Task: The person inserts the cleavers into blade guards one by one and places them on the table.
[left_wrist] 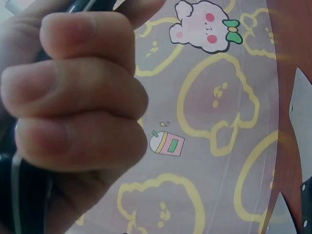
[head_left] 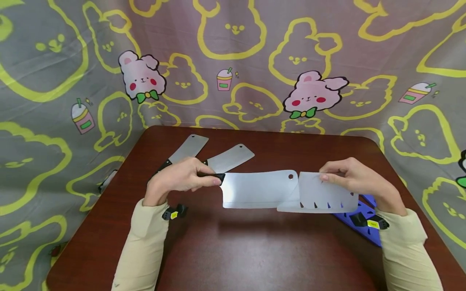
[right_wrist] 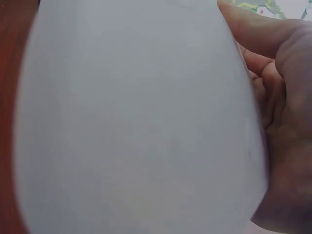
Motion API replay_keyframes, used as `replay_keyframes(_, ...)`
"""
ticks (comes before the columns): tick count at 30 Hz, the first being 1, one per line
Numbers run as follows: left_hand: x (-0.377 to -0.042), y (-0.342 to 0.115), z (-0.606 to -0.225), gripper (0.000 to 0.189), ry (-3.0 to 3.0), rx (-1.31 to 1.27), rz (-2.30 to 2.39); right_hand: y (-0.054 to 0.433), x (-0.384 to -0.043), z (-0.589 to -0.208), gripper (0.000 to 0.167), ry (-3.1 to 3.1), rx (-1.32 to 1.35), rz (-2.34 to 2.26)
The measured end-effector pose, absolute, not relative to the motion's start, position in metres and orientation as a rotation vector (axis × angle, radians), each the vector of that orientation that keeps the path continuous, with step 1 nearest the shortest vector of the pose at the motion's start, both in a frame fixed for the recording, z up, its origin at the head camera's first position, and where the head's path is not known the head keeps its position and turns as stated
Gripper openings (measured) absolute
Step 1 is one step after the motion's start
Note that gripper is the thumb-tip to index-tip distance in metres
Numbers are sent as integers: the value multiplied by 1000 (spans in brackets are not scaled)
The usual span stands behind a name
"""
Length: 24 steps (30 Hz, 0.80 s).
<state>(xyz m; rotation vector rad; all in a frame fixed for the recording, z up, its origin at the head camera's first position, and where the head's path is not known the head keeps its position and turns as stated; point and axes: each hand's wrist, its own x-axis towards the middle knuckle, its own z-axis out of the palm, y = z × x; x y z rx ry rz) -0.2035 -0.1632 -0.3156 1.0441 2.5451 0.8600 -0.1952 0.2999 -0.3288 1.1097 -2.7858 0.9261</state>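
Note:
My left hand (head_left: 180,176) grips the black handle of a cleaver (head_left: 256,189), held level above the table with its broad blade pointing right. In the left wrist view, curled fingers (left_wrist: 83,90) wrap round that handle. My right hand (head_left: 354,180) pinches the top edge of a whitish translucent blade guard (head_left: 316,192) with a row of small triangular cutouts. The blade's holed far end meets the guard's left end, and the guard's lower lip overlaps the blade's bottom corner. In the right wrist view the guard (right_wrist: 141,117) fills most of the picture, hiding the fingertips.
Two more cleavers, a left one (head_left: 191,147) and a right one (head_left: 233,158), lie behind my left hand on the dark red-brown table (head_left: 262,258). Blue guards (head_left: 358,226) with triangular cutouts lie under my right wrist. A patterned curtain (head_left: 251,44) hangs round the table.

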Motion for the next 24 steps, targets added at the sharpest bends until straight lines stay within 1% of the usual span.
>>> replay_keyframes(4, -203, -159, -317, 32, 2531, 1079, 837, 297, -196, -333, 22, -2758, 1174, 899)
replay_keyframes(8, -204, -155, -319, 25, 2541, 1102, 853, 296, -195, -332, 22, -2750, 1175, 877)
replay_keyframes(16, -207, -154, -318, 18, 2584, 1028, 897, 296, -192, -322, 17, -2806, 1069, 881)
replay_keyframes(20, -207, -159, -316, 16, 2594, 1014, 926, 299, -190, -319, 20, -2809, 1020, 916)
replay_keyframes(24, -208, -169, -314, 15, 2617, 970, 983, 302, -189, -321, 22, -2727, 907, 1074)
